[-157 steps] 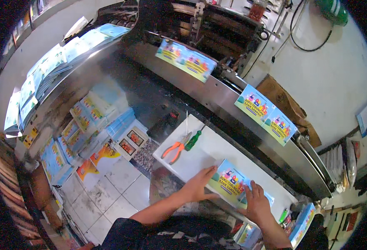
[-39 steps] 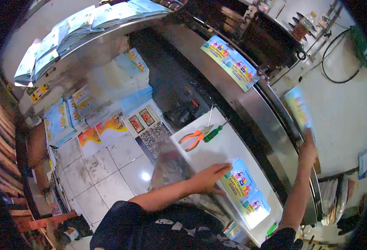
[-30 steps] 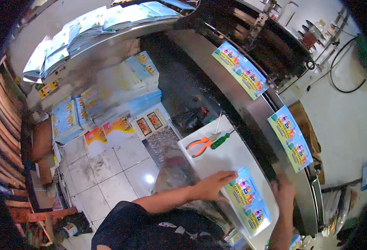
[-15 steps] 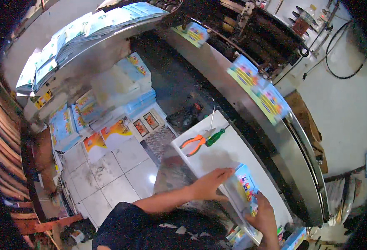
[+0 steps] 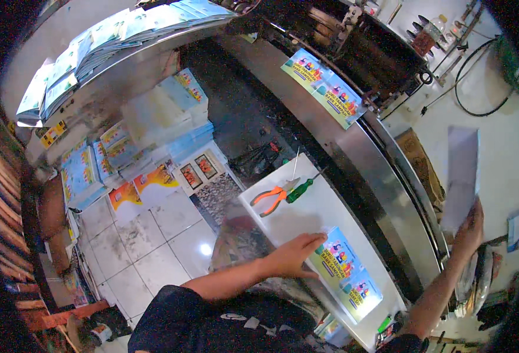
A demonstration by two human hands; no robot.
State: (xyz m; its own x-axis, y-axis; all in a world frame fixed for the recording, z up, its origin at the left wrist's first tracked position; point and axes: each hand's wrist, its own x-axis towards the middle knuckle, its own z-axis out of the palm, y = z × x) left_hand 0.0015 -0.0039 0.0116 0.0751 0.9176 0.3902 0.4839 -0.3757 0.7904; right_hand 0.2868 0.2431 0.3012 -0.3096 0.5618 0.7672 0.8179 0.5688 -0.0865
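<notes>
My left hand (image 5: pixel 297 256) is at the left edge of a small stack of printed sheets (image 5: pixel 350 276), light blue with cartoon figures, on a white tabletop. Its fingertips touch the upper corner of the stack; fingers stretched, thumb apart, nothing gripped. Out to the right, my right hand (image 5: pixel 473 226) is raised and shut on the lower end of a long sheet (image 5: pixel 462 170), whose pale, plain side faces me. Farther along the tabletop lie orange-handled pliers (image 5: pixel 274 197) and a green-handled screwdriver (image 5: pixel 300 191).
A printed sheet (image 5: pixel 324 85) lies on the curved-looking metal bed (image 5: pixel 389 170) beyond the table, below dark machine rollers (image 5: pixel 383 53). Piles of printed sheets (image 5: pixel 186 100) stand on the left floor. More fanned stacks (image 5: pixel 112 38) cover a far-left shelf. A cable (image 5: pixel 462 88) hangs at the right.
My right hand has moved from the stack out to the right, carrying a sheet. My left hand stays by the stack. The sheets on the metal bed have shifted toward the far left.
</notes>
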